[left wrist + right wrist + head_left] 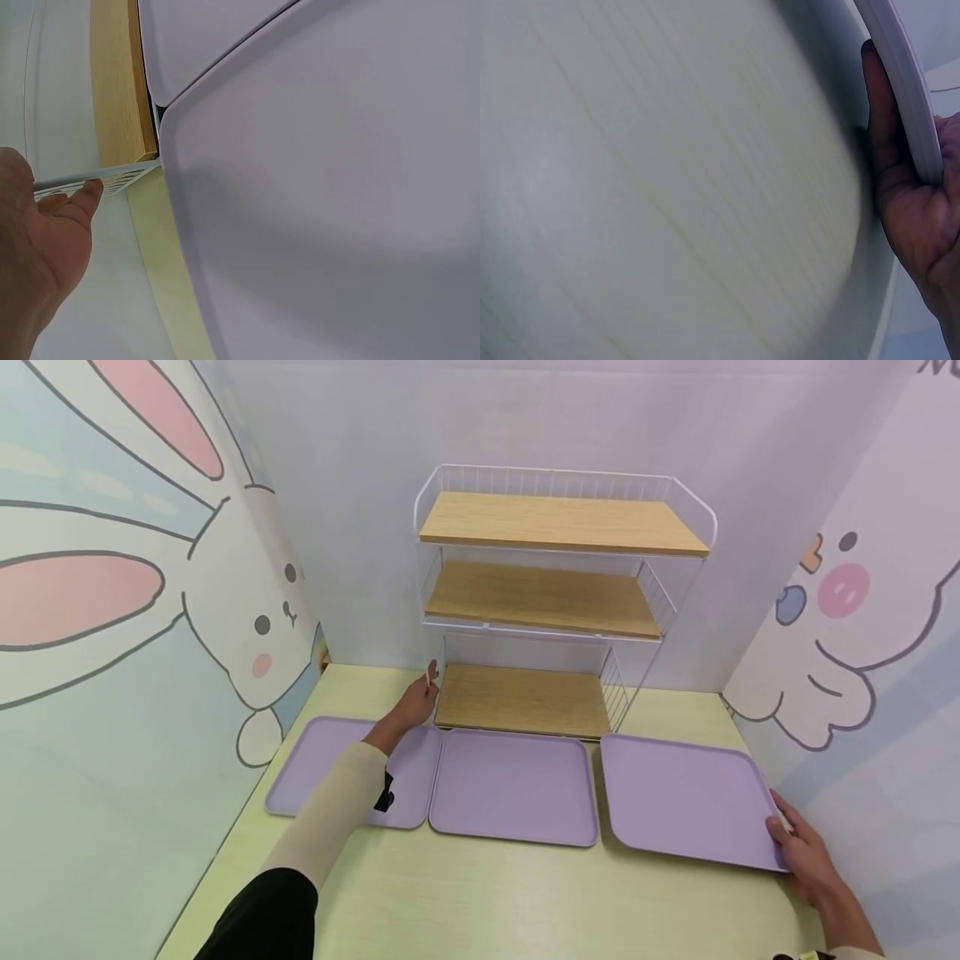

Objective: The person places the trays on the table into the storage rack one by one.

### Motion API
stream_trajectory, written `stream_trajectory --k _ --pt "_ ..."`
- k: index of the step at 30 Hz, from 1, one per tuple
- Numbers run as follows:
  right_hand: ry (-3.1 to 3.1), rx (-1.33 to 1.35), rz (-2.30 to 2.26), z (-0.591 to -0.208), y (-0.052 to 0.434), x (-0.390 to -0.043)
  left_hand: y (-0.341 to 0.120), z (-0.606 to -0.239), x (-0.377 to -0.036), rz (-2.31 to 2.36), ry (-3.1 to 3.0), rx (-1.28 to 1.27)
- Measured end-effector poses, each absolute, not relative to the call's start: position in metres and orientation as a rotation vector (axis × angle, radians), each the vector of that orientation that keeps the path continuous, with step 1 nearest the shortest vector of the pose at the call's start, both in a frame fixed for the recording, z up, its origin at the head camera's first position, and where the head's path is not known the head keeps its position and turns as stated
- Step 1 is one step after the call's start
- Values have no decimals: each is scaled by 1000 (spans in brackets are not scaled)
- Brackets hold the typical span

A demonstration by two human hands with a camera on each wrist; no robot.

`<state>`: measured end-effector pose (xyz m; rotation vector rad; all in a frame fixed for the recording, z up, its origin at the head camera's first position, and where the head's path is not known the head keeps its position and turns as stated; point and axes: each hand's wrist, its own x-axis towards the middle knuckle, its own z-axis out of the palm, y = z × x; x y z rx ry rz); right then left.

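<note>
Setup step, judged: aligning the rack and the trays. Left hand (411, 706) pinches the white wire frame at the lower left corner of the three-tier shelf rack (551, 602), thumb (88, 193) over the wire. Right hand (804, 852) grips the near right corner of the right purple tray (686, 797), fingers curled under its rim (904, 82); the tray looks slightly lifted, though the wrist view is too blurred to be sure.

Next move calls for steadying the rack and sliding the tray level.

Around: middle tray (513, 787) and left tray (330, 760) lie just beside each other on the pale green table (480, 902). The middle tray sits against the rack's front, limiting forward movement.
</note>
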<state>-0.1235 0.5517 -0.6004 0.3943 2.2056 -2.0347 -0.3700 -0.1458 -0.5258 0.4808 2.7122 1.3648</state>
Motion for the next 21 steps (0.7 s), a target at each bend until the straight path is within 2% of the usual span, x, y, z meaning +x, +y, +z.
stream_trajectory --k 12,21 --pt "2286 263 -1969 -603 506 -139 -142 -525 -367 1431 2677 431" --pt "2354 394 -1870 -593 443 -143 -141 -523 -364 1430 2694 427"
